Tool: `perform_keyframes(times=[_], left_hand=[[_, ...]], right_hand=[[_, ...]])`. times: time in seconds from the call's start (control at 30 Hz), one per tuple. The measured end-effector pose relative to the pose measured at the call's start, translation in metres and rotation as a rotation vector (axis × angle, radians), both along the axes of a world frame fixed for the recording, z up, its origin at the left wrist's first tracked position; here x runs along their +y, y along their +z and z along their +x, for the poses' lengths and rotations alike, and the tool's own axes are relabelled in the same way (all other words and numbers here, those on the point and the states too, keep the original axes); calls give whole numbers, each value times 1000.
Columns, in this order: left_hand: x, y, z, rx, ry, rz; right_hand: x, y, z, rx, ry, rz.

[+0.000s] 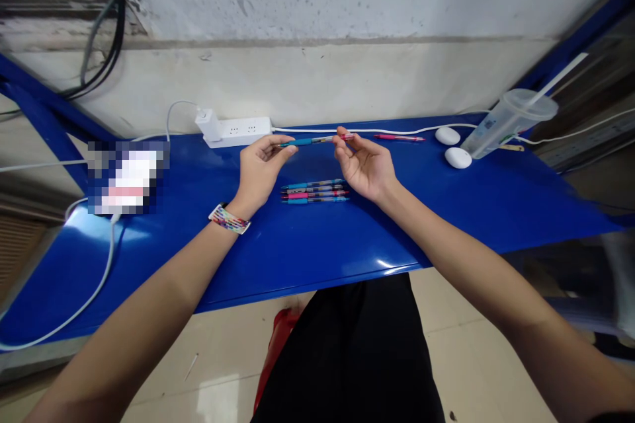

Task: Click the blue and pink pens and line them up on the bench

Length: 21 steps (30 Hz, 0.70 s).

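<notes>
While left hand (262,164) and right hand (368,165) pinched one blue-and-clear plastic pen (304,142), four slim coloured pens (315,191) lay at six o'clock.

Power strip (238,131) behind pen row (315,192); phone (129,178) left, cup (510,120) right, all on table (317,244).

We hold a blue pen (305,142) with a clear section almost level in our grip, red showing at its right end. Nearer us than the grip, four pens (298,196) in blue, grey and pink lie closely side by side. Right of the grip, a pink pen (399,137) lies flat.
</notes>
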State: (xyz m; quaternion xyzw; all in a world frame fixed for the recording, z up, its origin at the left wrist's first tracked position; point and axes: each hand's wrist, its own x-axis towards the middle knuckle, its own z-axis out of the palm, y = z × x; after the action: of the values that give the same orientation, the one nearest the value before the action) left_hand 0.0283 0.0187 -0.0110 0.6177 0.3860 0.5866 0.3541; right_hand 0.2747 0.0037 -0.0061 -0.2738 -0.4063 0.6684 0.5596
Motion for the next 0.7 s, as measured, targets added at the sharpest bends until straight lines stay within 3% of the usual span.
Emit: perform_keyframes(times=[0.2, 0.7], left_hand=[[0, -2, 0, -20, -14, -19], [0, 0, 2, -43, -22, -19]], right_hand=[[-2, 3, -4, -103, -123, 0], [-2, -3, -7, -87, -113, 60]])
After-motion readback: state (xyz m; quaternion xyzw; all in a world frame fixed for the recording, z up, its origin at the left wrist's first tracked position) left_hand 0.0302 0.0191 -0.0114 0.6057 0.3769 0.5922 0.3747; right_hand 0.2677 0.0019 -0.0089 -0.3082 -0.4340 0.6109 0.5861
